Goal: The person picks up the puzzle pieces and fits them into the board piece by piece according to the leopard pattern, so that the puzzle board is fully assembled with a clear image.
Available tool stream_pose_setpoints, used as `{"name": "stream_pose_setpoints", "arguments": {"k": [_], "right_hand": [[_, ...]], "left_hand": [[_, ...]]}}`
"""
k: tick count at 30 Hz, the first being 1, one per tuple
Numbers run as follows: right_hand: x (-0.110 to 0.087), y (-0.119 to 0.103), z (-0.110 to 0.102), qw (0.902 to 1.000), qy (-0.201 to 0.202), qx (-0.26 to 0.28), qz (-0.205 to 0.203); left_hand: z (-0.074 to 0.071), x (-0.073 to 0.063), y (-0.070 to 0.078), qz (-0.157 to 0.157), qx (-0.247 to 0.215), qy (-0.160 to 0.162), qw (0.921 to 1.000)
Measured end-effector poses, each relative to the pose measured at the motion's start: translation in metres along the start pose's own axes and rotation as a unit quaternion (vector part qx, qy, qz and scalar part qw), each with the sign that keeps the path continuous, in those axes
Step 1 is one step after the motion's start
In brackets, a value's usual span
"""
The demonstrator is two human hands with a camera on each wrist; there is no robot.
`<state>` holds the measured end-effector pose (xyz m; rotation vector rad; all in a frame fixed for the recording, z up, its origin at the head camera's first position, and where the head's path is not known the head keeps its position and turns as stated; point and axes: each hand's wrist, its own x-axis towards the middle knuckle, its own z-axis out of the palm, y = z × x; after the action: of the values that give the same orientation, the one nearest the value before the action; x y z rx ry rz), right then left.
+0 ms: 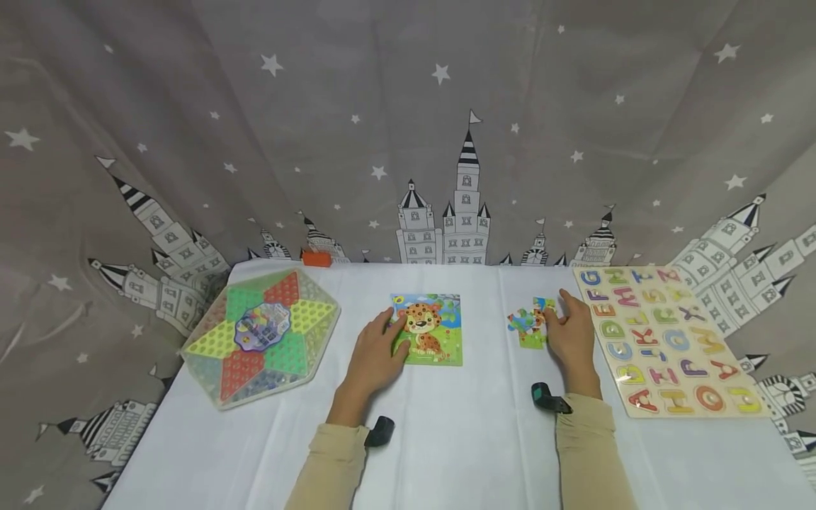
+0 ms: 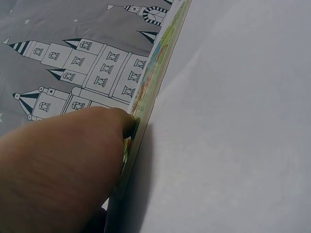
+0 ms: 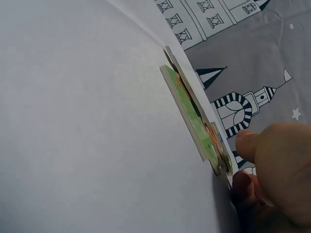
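A square leopard jigsaw puzzle (image 1: 435, 340) lies flat in the middle of the white table. My left hand (image 1: 376, 354) rests at its left edge, with the thumb and a fingertip on the picture. In the left wrist view the thumb (image 2: 92, 145) touches the top of the puzzle board (image 2: 154, 77). To the right, several loose puzzle pieces (image 1: 528, 329) lie in a small cluster. My right hand (image 1: 574, 340) is at the right side of them, its thumb by the pieces and its fingers spread. The right wrist view shows the pieces (image 3: 194, 119) edge-on, some overlapping.
A hexagonal Chinese checkers set (image 1: 312, 322) lies on the left of the table (image 1: 472, 439). On the right is a wooden alphabet board (image 1: 685, 340). A small orange block (image 1: 316, 259) sits at the back edge, before a grey castle-print curtain (image 1: 357, 85).
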<state>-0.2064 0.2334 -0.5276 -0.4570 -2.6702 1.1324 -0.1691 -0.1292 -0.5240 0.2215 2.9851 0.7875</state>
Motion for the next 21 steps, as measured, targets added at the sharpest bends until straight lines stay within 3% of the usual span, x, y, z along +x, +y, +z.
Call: {"name": "stream_pose_setpoints", "arguments": {"k": [5, 10, 14, 21], "right_hand": [[0.005, 0.0, -0.007, 0.9983, -0.049, -0.022, -0.022], [0.007, 0.002, -0.011, 0.9953, -0.081, -0.053, -0.011], [0.006, 0.0, -0.012, 0.9949, -0.086, -0.052, -0.01], [0.003, -0.003, -0.009, 0.9976, -0.059, -0.033, -0.011]], "left_hand": [[0.002, 0.0, 0.0, 0.002, -0.005, 0.007, 1.0], [0.003, 0.0, 0.0, 0.005, -0.002, 0.002, 1.0], [0.001, 0.001, 0.0, 0.007, 0.0, 0.005, 1.0], [0.001, -0.001, -0.001, 0.004, -0.003, 0.009, 0.9999]]}}
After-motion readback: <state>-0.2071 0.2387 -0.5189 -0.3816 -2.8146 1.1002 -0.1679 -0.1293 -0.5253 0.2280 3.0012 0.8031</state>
